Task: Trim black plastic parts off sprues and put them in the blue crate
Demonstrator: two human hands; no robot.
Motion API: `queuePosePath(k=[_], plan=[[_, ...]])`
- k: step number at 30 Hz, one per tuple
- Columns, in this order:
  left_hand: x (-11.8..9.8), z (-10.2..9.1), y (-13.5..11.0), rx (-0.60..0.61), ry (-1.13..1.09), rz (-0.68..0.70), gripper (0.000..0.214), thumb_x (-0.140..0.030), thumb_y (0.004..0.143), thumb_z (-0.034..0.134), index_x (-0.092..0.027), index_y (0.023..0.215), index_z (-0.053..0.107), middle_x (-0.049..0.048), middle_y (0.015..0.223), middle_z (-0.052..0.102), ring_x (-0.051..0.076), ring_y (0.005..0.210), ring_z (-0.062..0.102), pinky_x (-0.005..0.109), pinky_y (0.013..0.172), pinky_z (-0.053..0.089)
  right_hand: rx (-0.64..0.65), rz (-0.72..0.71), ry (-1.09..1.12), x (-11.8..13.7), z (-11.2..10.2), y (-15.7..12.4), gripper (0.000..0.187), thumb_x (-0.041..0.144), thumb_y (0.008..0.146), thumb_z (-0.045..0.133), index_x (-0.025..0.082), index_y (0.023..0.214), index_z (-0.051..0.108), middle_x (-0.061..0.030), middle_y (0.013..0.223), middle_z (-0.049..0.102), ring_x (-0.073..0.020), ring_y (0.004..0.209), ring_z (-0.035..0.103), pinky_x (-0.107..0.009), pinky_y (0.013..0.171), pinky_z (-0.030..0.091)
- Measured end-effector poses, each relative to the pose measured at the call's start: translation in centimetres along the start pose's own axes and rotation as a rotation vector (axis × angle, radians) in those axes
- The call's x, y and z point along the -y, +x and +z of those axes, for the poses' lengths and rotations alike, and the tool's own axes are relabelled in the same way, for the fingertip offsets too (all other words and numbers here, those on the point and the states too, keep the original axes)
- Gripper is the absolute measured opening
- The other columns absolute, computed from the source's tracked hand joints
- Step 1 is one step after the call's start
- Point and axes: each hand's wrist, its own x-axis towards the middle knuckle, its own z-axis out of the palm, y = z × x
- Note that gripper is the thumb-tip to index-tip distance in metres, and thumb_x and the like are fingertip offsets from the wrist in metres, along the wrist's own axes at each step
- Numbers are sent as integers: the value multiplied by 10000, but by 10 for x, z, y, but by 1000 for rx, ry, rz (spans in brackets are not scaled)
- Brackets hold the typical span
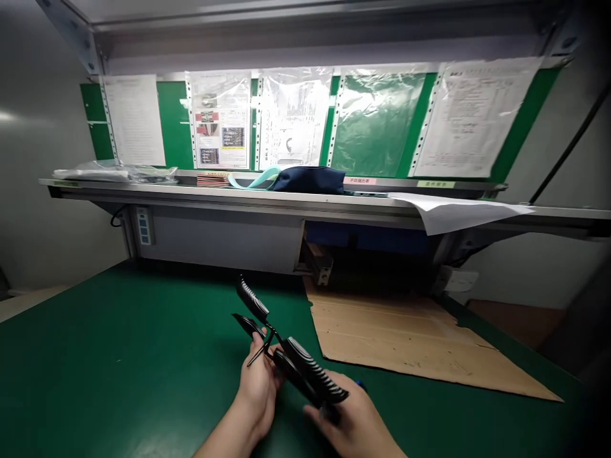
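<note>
I hold a black plastic clip [286, 353] with ribbed handles and a metal spring over the green bench mat [119, 369]. My left hand [258, 388] pinches it near the spring in the middle. My right hand [356, 423] wraps round the ribbed handle end at the lower right. The clip's two jaws point up and to the left and stand apart.
A torn sheet of brown cardboard [405, 343] lies on the mat to the right. A shelf [267, 197] above carries a dark blue pouch [310, 179], plastic bags [114, 172] and a loose white sheet [458, 211]. Papers in sleeves hang on the green back panel [172, 121].
</note>
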Motion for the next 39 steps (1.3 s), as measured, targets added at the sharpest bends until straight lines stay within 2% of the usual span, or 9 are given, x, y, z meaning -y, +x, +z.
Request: queuePosePath(k=[4,11,16,20,24,30,33,35,39], plan=[[-9,-4,1,2,-171,-27,431,-514,931,464,-212,1239,473,-36,697,489,97,578,462,210,589,398,141,-36,-35,-14,-15,-2,209,345,815,690,232,980,629,-39,911,612,-237,860,567,-315,770,463],[-10,-9,7,435,-266,-347,523,-461,970,346,-64,1267,515,-51,542,414,70,368,248,226,429,309,52,403,-257,-94,-60,-11,285,352,870,612,222,1124,627,-101,1119,598,-341,1065,529,-493,898,427],[-10,-2,-6,614,-307,-472,542,-437,982,300,-44,1283,521,-65,495,376,52,329,150,213,399,292,154,184,-118,-69,-52,-11,430,277,775,767,346,1165,600,8,1255,529,-260,1189,447,-389,996,386],[-17,2,-18,745,-376,-531,509,-391,991,284,-59,1295,520,-61,496,392,43,318,141,204,409,315,225,98,-44,-51,-42,-7,419,152,706,820,311,1058,658,11,1073,620,-249,1050,533,-385,943,417],[-19,2,-24,819,-418,-560,546,-384,1002,197,-56,1354,456,-52,484,410,45,297,158,202,403,321,152,113,20,-53,-41,-6,282,199,810,739,266,1065,639,-14,1022,615,-229,972,564,-355,882,460],[-16,7,-24,788,-341,-552,542,-351,1002,141,-86,1388,414,-47,483,414,59,302,177,210,406,312,-244,122,376,-56,-42,-8,317,402,1028,410,234,1288,478,-82,1223,536,-234,1125,526,-368,972,460],[-10,8,-22,713,-215,-576,497,-415,990,233,-161,1235,583,-49,485,412,67,317,244,224,439,339,-291,9,371,-47,-40,-11,413,472,1003,467,247,1346,413,-96,1246,505,-250,1125,525,-365,966,476],[-4,5,-21,654,-118,-604,500,-467,964,311,-153,923,698,-46,453,387,75,328,296,239,468,365,-221,-109,252,-39,-38,-14,450,451,996,494,254,1385,385,-112,1284,460,-265,1157,495,-370,969,476],[4,-3,-20,626,-2,-682,642,-531,917,358,-131,452,549,-11,355,341,101,345,366,263,508,383,-116,-242,13,-24,-35,-15,395,209,1021,380,252,1414,378,-130,1358,364,-270,1258,396,-394,988,464]])
